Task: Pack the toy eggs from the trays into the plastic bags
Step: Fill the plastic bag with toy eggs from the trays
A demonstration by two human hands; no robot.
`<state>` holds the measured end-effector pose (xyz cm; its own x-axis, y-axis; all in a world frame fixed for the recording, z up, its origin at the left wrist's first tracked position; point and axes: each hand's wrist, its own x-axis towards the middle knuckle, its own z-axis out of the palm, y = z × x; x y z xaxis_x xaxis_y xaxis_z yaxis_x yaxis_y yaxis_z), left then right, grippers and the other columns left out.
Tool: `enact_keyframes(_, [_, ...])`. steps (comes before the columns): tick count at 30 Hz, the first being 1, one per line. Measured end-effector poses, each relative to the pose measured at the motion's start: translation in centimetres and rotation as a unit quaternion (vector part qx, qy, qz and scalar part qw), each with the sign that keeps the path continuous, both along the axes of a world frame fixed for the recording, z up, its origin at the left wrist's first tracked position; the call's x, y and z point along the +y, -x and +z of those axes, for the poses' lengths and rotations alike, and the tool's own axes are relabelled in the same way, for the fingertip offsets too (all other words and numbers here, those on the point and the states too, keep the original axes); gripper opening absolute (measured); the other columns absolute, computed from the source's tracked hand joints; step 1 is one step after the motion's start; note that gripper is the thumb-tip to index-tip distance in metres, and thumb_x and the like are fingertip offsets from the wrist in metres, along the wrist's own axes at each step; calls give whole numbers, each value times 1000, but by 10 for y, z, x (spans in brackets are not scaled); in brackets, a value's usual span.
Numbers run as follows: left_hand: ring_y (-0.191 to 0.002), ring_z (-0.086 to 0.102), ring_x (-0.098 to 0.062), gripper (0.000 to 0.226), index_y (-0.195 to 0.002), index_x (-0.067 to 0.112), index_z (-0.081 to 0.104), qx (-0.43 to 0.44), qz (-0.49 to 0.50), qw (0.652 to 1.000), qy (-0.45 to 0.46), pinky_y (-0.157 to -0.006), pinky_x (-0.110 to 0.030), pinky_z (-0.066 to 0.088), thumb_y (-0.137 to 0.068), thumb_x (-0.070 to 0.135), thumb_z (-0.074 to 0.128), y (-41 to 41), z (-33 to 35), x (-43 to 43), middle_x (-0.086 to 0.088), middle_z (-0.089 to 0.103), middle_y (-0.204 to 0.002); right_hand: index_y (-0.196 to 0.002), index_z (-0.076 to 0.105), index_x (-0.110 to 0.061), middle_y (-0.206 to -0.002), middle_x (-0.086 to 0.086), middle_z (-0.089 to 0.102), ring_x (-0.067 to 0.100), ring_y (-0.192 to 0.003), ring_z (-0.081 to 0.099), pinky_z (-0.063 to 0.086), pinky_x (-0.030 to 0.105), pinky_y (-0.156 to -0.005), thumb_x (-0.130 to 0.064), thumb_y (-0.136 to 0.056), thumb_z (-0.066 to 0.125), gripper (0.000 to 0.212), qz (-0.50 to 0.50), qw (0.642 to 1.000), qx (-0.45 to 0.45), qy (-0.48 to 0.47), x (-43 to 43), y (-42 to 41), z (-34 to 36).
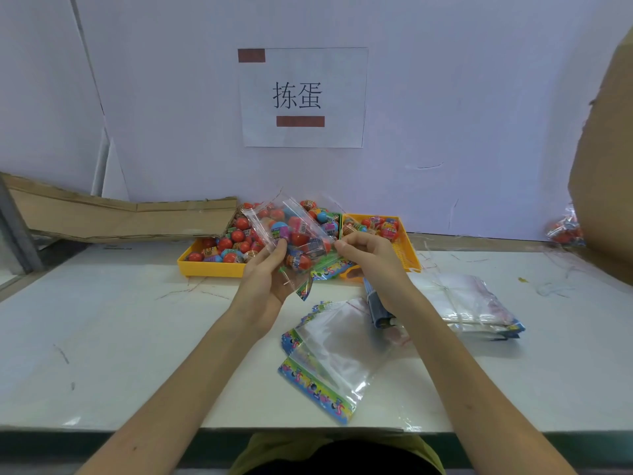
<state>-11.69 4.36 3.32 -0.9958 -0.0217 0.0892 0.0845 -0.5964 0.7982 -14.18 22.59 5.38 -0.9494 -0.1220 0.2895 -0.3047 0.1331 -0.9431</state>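
A clear plastic bag (297, 234) with several coloured toy eggs inside is held up over the table, in front of the trays. My left hand (265, 274) cradles it from below, thumb pressed on its front. My right hand (368, 257) pinches the bag's right top edge between thumb and fingers. Behind it, a yellow tray (212, 267) holds many red and blue toy eggs (226, 246). A second yellow tray (407, 246) to the right holds several more eggs (380, 228).
Empty bags with colourful printed edges (329, 358) lie on the white table near me. A bundled stack of bags (472, 303) sits to the right. Flattened cardboard (120, 217) leans at back left, a cardboard box (603, 166) at right with filled bags (565, 229) beside it.
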Motion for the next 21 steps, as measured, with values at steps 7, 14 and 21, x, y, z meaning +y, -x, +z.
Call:
enact_keyframes(7, [-90,73,-22,38,-115,11,69,4,-56,990,131,-73,-35,62,-82,29,68,-2,-4,-2,-7,75,-102,-94,63,-17,-89,1,71,12,-73,65,54,24,-62,-24,-99,64,9,6,998,21,65,3,-3,5])
enact_keyframes(14, [-94,69,-33,50,-118,6,67,13,-102,961,256,-77,-37,62,-81,38,71,-7,-7,7,-19,70,-107,-86,72,-17,-79,-1,73,8,-70,67,55,24,-61,-19,-95,70,9,-27,999,25,32,1,-3,1])
enact_keyframes(21, [-79,75,-12,16,-107,19,74,24,62,966,248,-62,-18,56,-99,27,62,-4,-4,4,1,79,-95,-84,73,-18,-72,-3,72,14,-71,70,61,34,-67,-15,-97,67,14,-11,999,26,28,0,-3,0])
